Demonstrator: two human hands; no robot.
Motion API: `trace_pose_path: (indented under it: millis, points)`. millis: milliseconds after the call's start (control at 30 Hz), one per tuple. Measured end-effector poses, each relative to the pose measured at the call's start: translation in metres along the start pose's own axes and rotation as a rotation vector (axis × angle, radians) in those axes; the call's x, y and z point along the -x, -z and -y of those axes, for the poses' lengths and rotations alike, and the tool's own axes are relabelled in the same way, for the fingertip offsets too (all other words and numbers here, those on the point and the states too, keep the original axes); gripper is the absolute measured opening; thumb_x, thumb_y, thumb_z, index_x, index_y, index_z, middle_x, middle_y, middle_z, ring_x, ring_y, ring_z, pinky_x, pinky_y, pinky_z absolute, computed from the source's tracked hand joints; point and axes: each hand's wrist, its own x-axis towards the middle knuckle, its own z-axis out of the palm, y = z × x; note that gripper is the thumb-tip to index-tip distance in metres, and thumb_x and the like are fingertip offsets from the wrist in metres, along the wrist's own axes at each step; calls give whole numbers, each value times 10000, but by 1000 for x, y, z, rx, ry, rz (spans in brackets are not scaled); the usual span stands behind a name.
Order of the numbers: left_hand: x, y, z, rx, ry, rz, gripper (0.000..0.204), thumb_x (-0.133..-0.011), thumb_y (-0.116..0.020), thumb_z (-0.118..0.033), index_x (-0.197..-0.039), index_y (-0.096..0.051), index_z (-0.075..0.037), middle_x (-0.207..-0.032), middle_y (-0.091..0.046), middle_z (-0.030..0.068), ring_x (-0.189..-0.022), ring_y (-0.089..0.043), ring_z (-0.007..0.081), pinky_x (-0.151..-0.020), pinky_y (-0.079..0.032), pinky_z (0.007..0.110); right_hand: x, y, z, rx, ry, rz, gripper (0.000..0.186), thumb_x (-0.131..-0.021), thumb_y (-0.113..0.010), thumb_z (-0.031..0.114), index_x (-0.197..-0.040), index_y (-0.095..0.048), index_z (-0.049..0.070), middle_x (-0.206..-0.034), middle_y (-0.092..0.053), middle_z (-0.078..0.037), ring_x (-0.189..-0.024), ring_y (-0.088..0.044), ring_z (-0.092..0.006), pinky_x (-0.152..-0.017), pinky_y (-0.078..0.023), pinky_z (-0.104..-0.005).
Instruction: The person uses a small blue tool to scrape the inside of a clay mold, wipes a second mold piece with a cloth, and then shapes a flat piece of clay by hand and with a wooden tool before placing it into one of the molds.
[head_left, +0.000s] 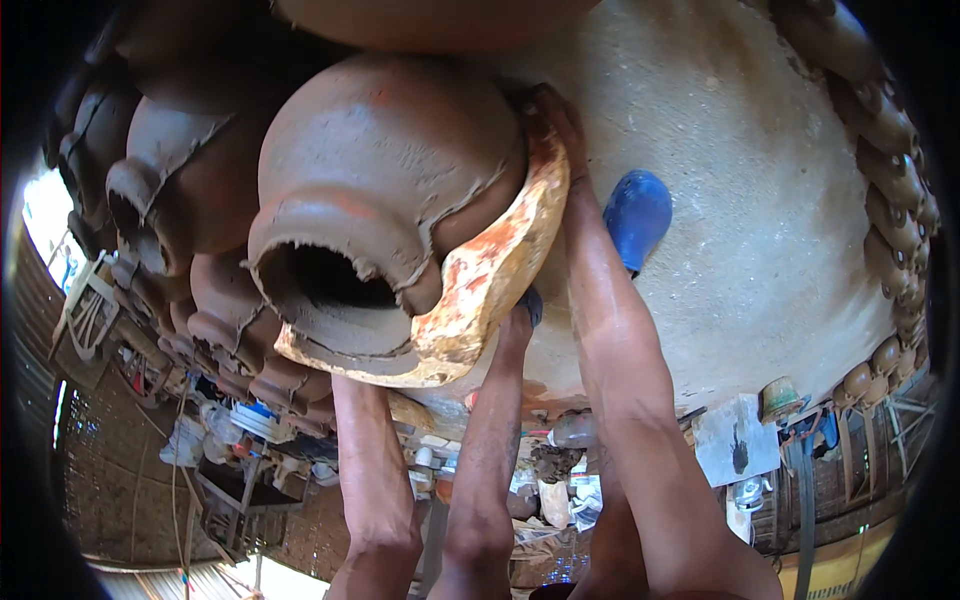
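A large wet clay pot (390, 140) lies on its side, with its dark round mouth turned toward me. Around its lower right side curves a thick, pale mold (500, 270) with reddish stains, like a half shell. A rough clay seam runs along the pot near the mold's edge. My right hand (563, 125) is closed on the far right end of the mold, its fingers partly hidden. My left forearm (375, 450) reaches up to the mold's near edge. The left hand itself is hidden behind the mold and pot, so its fingers do not show.
More clay pots (180, 180) are stacked at the left, with another pot (440, 20) at the top edge. Smaller rounded clay pieces (890, 210) line the right. My blue shoe (638, 215) stands on the grey floor (740, 200). A grey board (735, 440) lies lower right.
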Motion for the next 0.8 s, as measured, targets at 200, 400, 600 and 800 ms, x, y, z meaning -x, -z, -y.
trace_pose_path:
  millis: [200,400,600,800]
  points:
    - [-11,5,5,71,-19,28,537,-1057,-454,-484,-1386,-563,-74,-1322,-621,72,-1193,-578,221,-1078,-435,389,31,21,-20,308,162,90,516,-1031,-586,365,-1386,-581,-10,-1323,-645,-182,-1214,-622,-285,-1104,-440,-365]
    - [-23,7,11,137,-30,47,508,-1055,-471,-458,-1369,-575,-71,-1295,-631,70,-1164,-587,214,-1057,-446,381,85,42,-10,150,-135,20,537,-1045,-552,381,-1408,-564,-14,-1347,-634,-179,-1230,-614,-278,-1106,-439,-362]
    - [13,27,33,161,-13,-43,480,-1054,-488,-431,-1352,-587,-67,-1269,-641,68,-1135,-596,208,-1036,-456,373,140,66,2,68,-387,-48,558,-1058,-519,397,-1430,-547,-19,-1371,-623,-176,-1247,-606,-271,-1109,-438,-359]
    - [30,23,51,107,-24,-106,456,-1052,-504,-412,-1317,-606,-56,-1219,-654,63,-1102,-602,197,-1021,-460,365,189,83,20,33,-577,-93,580,-1072,-486,413,-1452,-530,-23,-1395,-612,-173,-1264,-598,-263,-1111,-437,-356]
